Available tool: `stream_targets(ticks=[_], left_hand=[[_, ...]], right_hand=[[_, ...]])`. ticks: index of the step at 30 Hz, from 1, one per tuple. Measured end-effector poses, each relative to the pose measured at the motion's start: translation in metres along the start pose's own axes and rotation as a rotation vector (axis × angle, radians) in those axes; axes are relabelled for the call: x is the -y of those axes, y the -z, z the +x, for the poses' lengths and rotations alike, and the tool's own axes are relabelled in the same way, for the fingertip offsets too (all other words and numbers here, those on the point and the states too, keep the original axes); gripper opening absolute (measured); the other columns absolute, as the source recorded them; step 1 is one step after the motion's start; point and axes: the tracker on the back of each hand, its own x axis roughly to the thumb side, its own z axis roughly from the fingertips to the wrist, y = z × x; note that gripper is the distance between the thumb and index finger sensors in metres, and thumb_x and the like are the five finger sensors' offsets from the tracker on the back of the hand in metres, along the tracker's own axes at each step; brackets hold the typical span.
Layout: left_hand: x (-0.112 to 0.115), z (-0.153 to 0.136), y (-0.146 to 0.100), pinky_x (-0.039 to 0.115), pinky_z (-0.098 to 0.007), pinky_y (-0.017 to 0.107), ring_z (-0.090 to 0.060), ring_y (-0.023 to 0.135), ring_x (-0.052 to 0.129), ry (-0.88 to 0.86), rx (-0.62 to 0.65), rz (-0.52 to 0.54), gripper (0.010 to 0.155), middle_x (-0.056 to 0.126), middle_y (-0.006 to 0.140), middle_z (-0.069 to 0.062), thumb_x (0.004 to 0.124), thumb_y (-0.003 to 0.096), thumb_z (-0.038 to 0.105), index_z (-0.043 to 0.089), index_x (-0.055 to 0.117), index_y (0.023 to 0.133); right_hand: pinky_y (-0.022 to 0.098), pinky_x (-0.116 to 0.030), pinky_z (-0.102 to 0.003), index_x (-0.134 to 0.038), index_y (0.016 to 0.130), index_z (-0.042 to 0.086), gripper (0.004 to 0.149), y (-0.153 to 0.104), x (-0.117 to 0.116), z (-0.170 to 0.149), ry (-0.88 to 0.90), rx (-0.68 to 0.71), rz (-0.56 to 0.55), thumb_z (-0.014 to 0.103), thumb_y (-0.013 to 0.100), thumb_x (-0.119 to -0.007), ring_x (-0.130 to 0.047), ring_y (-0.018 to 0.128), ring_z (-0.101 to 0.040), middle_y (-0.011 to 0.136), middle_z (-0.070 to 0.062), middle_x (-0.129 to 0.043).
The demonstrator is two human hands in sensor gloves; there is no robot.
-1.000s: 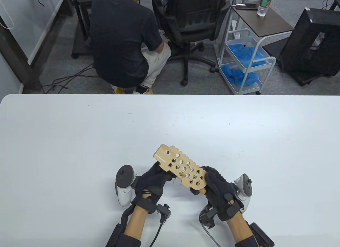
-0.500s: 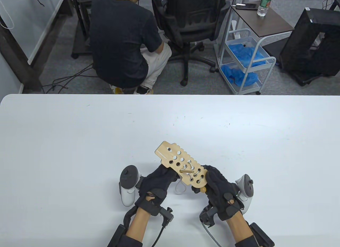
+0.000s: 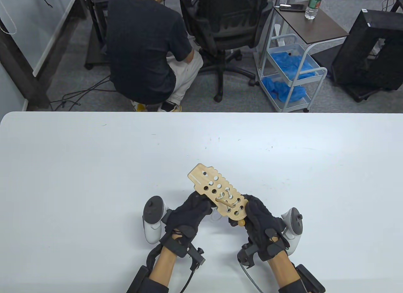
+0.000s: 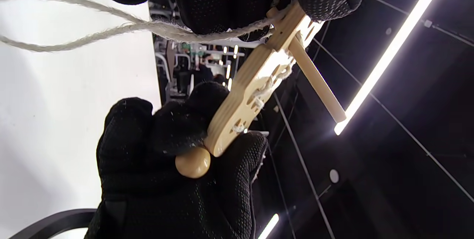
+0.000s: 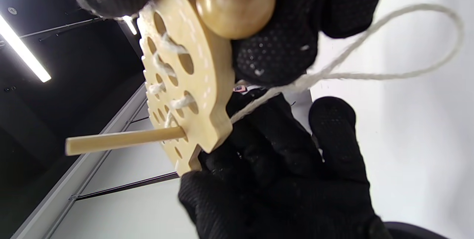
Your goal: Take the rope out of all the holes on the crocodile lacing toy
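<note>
The wooden crocodile board (image 3: 217,192) is held tilted above the table, snout pointing far-left. My left hand (image 3: 201,203) grips its near-left edge from below, and the white rope (image 4: 92,32) runs under those fingers. My right hand (image 3: 248,211) grips the tail end, beside a wooden ball (image 3: 241,223). A wooden needle stick (image 3: 224,201) pokes up through a middle hole. The right wrist view shows the board (image 5: 185,83), the ball (image 5: 235,4), the stick (image 5: 126,140) and a rope loop (image 5: 389,65) hanging under the board. Rope still crosses several holes near the tail.
The white table (image 3: 94,167) spreads all round the hands. Beyond its far edge a person in black (image 3: 144,47) crouches, beside an office chair (image 3: 226,28) and a cart (image 3: 289,72) with blue cloth.
The stick has come further up through its hole. The rope loop below the board has shrunk. Both hands and the board shifted slightly right and away.
</note>
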Motion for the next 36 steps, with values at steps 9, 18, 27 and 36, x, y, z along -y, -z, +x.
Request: stream_targets(ticks=[9, 18, 27, 36], left_hand=[[-0.002, -0.002, -0.001, 0.063, -0.062, 0.072, -0.022, 0.095, 0.077, -0.01, -0.011, 0.027, 0.066, 0.076, 0.107, 0.002, 0.071, 0.0537, 0.05, 0.032, 0.05, 0.113], [-0.008, -0.003, -0.004, 0.066, -0.059, 0.072, -0.018, 0.09, 0.083, -0.015, -0.022, 0.079, 0.062, 0.083, 0.099, 0.007, 0.071, 0.0543, 0.046, 0.032, 0.052, 0.112], [-0.006, -0.008, -0.002, 0.066, -0.061, 0.07, -0.021, 0.089, 0.085, -0.038, -0.084, 0.033, 0.06, 0.086, 0.099, 0.005, 0.07, 0.0541, 0.047, 0.031, 0.058, 0.111], [0.001, -0.011, -0.001, 0.063, -0.064, 0.07, -0.028, 0.093, 0.079, 0.009, -0.139, -0.046, 0.072, 0.08, 0.105, -0.002, 0.065, 0.0529, 0.062, 0.028, 0.054, 0.115]], right_hand=[[0.054, -0.072, -0.061, -0.077, 0.085, 0.015, 0.048, -0.001, -0.002, 0.006, -0.12, 0.028, 0.004, 0.038, 0.043, -0.078, -0.098, 0.053, -0.033, 0.074, -0.016, -0.094], [0.053, -0.072, -0.063, -0.08, 0.083, 0.015, 0.048, -0.002, -0.009, 0.011, -0.233, 0.075, 0.035, 0.04, 0.042, -0.082, -0.098, 0.054, -0.035, 0.073, -0.016, -0.094], [0.053, -0.073, -0.062, -0.084, 0.081, 0.015, 0.047, -0.006, -0.01, 0.029, -0.444, 0.198, -0.014, 0.037, 0.039, -0.085, -0.099, 0.052, -0.035, 0.07, -0.016, -0.097], [0.055, -0.071, -0.063, -0.085, 0.081, 0.019, 0.046, -0.011, -0.014, 0.034, -0.51, 0.252, -0.049, 0.037, 0.038, -0.086, -0.098, 0.055, -0.036, 0.073, -0.014, -0.097]])
